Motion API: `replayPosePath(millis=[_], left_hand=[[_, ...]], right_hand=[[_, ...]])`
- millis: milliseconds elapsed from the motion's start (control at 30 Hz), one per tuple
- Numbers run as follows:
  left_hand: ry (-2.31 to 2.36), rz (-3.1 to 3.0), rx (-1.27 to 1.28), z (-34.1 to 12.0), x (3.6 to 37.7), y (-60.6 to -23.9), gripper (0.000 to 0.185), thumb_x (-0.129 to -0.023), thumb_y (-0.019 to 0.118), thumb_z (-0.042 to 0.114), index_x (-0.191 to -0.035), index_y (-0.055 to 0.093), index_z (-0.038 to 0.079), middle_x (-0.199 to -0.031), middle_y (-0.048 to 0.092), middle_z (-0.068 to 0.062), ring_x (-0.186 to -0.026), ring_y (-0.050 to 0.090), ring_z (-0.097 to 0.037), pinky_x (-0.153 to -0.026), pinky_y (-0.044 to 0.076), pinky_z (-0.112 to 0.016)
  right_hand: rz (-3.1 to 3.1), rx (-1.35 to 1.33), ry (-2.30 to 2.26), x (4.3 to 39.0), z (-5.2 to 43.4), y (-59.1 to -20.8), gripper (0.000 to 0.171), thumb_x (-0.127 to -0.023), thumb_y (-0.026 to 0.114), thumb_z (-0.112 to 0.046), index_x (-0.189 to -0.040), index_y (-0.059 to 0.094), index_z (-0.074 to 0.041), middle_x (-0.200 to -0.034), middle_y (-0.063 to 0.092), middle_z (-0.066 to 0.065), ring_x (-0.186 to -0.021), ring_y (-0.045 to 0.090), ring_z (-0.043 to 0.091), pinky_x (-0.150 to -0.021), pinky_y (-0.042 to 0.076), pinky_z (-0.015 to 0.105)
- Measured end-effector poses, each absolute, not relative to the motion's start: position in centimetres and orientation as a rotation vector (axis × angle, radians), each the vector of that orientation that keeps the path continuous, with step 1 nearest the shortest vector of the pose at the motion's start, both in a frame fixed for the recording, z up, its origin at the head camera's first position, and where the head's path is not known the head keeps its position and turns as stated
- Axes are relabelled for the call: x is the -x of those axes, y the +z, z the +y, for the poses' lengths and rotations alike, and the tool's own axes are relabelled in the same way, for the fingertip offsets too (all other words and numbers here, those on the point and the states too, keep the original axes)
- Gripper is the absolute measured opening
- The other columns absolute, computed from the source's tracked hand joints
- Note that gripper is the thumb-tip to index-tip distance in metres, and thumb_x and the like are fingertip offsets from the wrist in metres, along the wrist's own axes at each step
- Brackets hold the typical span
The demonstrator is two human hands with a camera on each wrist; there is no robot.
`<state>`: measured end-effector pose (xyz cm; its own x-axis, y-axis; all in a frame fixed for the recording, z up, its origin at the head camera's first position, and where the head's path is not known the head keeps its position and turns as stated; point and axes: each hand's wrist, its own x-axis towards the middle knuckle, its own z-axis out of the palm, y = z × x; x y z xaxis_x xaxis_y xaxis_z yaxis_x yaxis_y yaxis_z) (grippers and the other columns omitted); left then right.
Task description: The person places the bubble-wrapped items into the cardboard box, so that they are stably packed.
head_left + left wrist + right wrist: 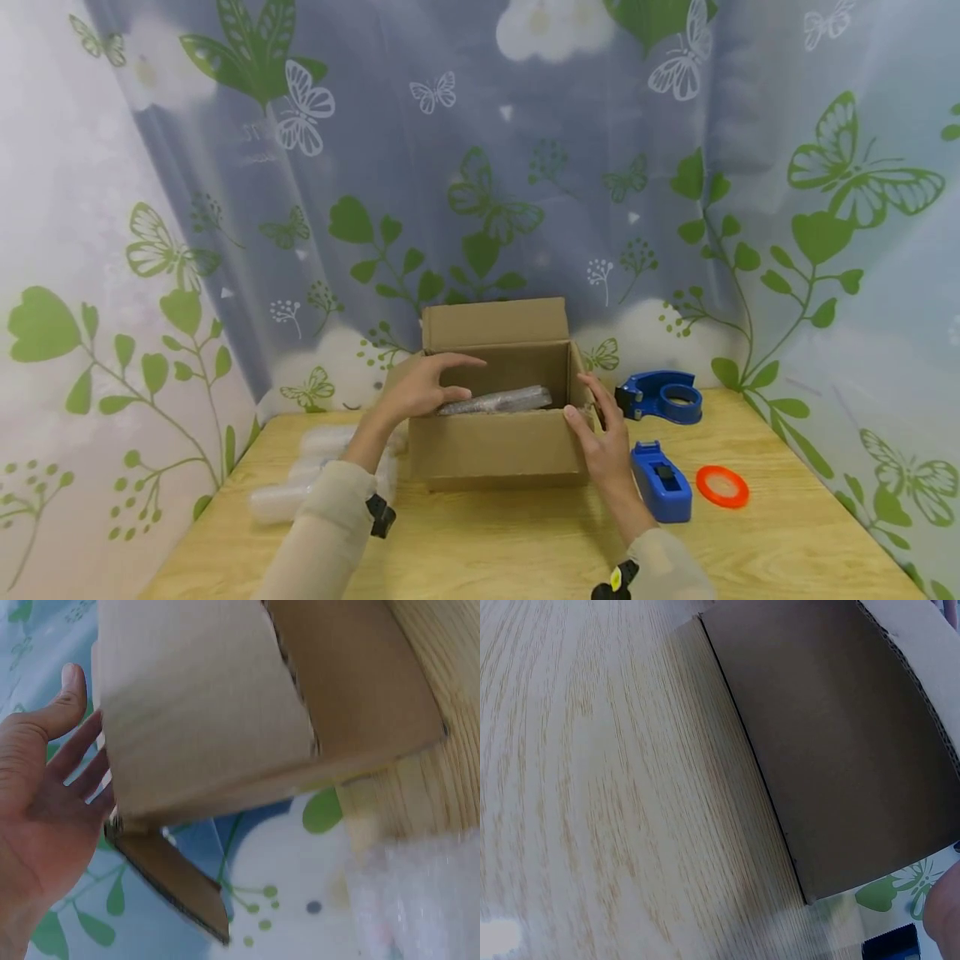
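Note:
A brown cardboard box (495, 450) stands on the table with its top flaps spread. Inside, near the front edge, lies a clear plastic-wrapped bundle (504, 402). My left hand (416, 390) reaches over the box's left side, thumb and fingers apart, the thumb overlapping the bundle's left end. In the left wrist view, that hand's fingers pass behind a flap (202, 705). My right hand (609, 450) rests at the front right corner, thumb at the front flap's edge and fingers along the right side. Only a small part of it shows in the right wrist view.
Several clear bubble-wrap rolls (276, 503) lie left of the box. To its right are a blue tape dispenser (671, 502), a second blue dispenser (643, 388) farther back and a red tape ring (724, 502). A patterned curtain (390, 167) hangs behind the wooden table (480, 550).

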<state>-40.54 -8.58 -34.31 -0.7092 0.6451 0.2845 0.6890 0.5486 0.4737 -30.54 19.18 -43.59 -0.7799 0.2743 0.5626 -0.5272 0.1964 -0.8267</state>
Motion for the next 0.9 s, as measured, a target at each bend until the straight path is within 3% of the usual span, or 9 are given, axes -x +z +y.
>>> replayPosePath(millis=[67, 133, 200, 367, 567, 900], left_hand=[[-0.906, -2.706, 1.139, -9.3, 40.5, -34.0, 0.052, -0.097, 0.074, 0.028, -0.147, 0.061, 0.022, -0.154, 0.055, -0.007, -0.107, 0.068, -0.034, -0.103, 0.051, -0.056], [-0.975, -2.716, 1.131, -9.9, 40.3, -33.7, 0.052, -0.098, 0.074, 0.027, -0.148, 0.06, 0.023, -0.156, 0.053, -0.005, -0.141, 0.051, -0.033, -0.114, 0.042, -0.058], [-1.077, -2.724, 1.126, -10.4, 40.1, -33.5, 0.052, -0.099, 0.073, 0.024, -0.148, 0.059, 0.024, -0.158, 0.05, -0.003, -0.148, 0.041, -0.034, -0.117, 0.038, -0.061], [-1.115, -2.702, 1.126, -11.9, 39.7, -33.0, 0.052, -0.1, 0.073, 0.023, -0.149, 0.058, 0.026, -0.158, 0.05, -0.001, -0.147, 0.042, -0.038, -0.116, 0.038, -0.062], [-1.05, -2.63, 1.168, -14.7, 40.0, -33.2, 0.055, -0.097, 0.075, 0.026, -0.149, 0.059, 0.016, -0.154, 0.055, -0.008, -0.144, 0.046, -0.039, -0.118, 0.038, -0.058], [-1.089, -2.621, 1.053, -20.7, 39.9, -33.9, 0.051, -0.1, 0.071, 0.012, -0.149, 0.057, 0.008, -0.155, 0.052, -0.017, -0.144, 0.043, -0.044, -0.115, 0.039, -0.062]], right_hand=[[-1.859, -0.235, 1.646, 30.5, 19.3, -43.5, 0.051, -0.101, 0.066, -0.007, -0.15, 0.053, -0.002, -0.163, 0.04, 0.017, -0.151, 0.031, 0.04, -0.121, 0.019, 0.069], [-1.861, -0.234, 1.639, 30.5, 19.3, -43.4, 0.051, -0.1, 0.066, -0.007, -0.15, 0.053, -0.001, -0.163, 0.04, 0.018, -0.151, 0.031, 0.04, -0.121, 0.018, 0.068], [-1.863, -0.232, 1.636, 30.5, 19.3, -43.4, 0.051, -0.101, 0.065, -0.007, -0.15, 0.053, -0.001, -0.163, 0.04, 0.018, -0.151, 0.031, 0.04, -0.121, 0.019, 0.069], [-1.882, -0.235, 1.63, 30.4, 19.3, -43.4, 0.051, -0.101, 0.065, -0.008, -0.15, 0.052, -0.001, -0.163, 0.039, 0.02, -0.152, 0.03, 0.041, -0.121, 0.018, 0.07], [-1.864, -0.232, 1.626, 30.2, 19.1, -43.6, 0.051, -0.1, 0.066, -0.007, -0.149, 0.053, 0.0, -0.162, 0.04, 0.019, -0.151, 0.032, 0.04, -0.121, 0.019, 0.068], [-1.861, -0.227, 1.647, 30.7, 19.1, -43.7, 0.051, -0.1, 0.066, -0.008, -0.149, 0.053, -0.001, -0.163, 0.039, 0.018, -0.152, 0.031, 0.04, -0.121, 0.02, 0.069]])
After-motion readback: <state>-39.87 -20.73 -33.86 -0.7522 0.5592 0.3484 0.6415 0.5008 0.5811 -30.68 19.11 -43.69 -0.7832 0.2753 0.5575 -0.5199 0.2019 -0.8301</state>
